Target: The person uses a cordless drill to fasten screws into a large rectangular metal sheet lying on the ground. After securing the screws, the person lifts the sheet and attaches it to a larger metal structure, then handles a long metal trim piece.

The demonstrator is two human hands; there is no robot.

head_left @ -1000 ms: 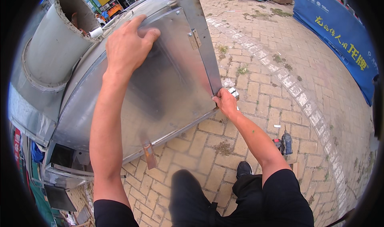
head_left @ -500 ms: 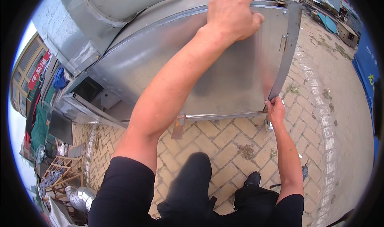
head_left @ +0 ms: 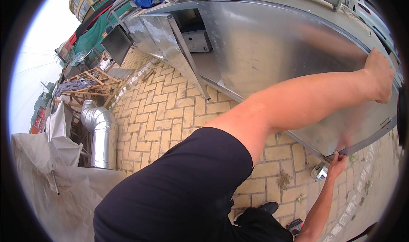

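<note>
A large shiny sheet-metal panel (head_left: 264,46) covers the front of a long metal cabinet. My left hand (head_left: 379,76) reaches across it, fingers curled over the top edge near the right end. At the panel's lower right corner, my right hand (head_left: 337,163) is closed on the edge, fingertips pinched together; anything small between them is hidden. Just below that corner is a shiny metal foot (head_left: 319,172). A hinge-like fitting (head_left: 386,122) sits on the right-hand edge strip. My left forearm hides part of the panel.
Left of the panel, a metal door (head_left: 166,39) stands swung out beside an opening with a grey box (head_left: 198,41) inside. A silver duct elbow (head_left: 102,131), wooden frame (head_left: 96,80) and plastic sheeting (head_left: 64,178) lie left. A power tool (head_left: 294,226) rests on the paving near my foot.
The view has swung left, so the cabinet and both hands appear farther right and more of the left yard shows. Both hands keep their places on the panel's edges.
</note>
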